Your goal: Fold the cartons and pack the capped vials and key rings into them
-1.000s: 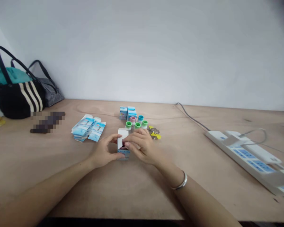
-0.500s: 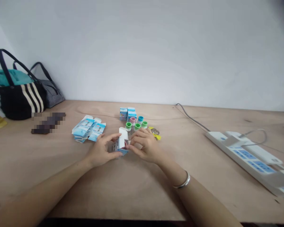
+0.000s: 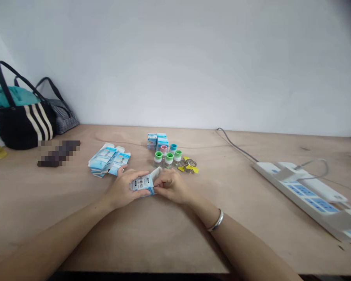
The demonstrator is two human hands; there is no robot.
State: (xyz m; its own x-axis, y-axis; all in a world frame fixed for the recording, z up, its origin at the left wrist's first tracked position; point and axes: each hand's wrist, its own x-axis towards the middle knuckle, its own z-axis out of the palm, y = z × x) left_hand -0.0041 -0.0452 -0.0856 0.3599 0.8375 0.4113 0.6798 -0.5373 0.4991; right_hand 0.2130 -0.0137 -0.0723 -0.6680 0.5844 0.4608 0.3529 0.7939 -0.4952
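Both my hands meet over a small blue-and-white carton (image 3: 143, 182) lying tilted on its side on the wooden table (image 3: 163, 238). My left hand (image 3: 121, 191) grips the carton's left end. My right hand (image 3: 171, 188), with a silver bracelet on its wrist, is closed on the carton's white flap end. Just behind the hands stand several small bottles with green, pink and blue caps (image 3: 168, 154) and three closed blue cartons (image 3: 158, 139). A pile of flat unfolded cartons (image 3: 108, 159) lies to the left.
A yellow-tagged key ring (image 3: 188, 166) lies right of the bottles. A long white power strip (image 3: 310, 195) with cables runs along the right. Two bags, a striped black one (image 3: 23, 121) and a grey one (image 3: 61, 111), stand at the back left beside a dark object (image 3: 58, 152).
The carton stood upright with its white flap raised; now it has been tipped onto its side and both hands have drawn it slightly nearer to me.
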